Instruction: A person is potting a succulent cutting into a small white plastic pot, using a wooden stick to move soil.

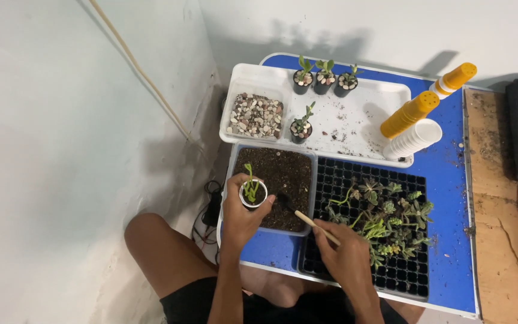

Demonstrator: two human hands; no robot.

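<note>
My left hand (241, 217) grips a small white pot (253, 195) with a green succulent cutting standing in dark soil, held over the left side of a clear tub of soil (283, 174). My right hand (346, 255) holds a wooden-handled small scoop (308, 219), its dark tip down in the soil just right of the pot. To the right lies a black seedling tray (409, 276) with several succulent cuttings (385, 219) piled on it.
A white tray (361, 120) at the back carries a tub of pebbles (256, 116), several potted succulents (325, 78) in black pots, and stacks of yellow (409, 114) and white pots (415, 139). All rests on a blue table (451, 198). A wall lies left; my knee (151, 240) is below.
</note>
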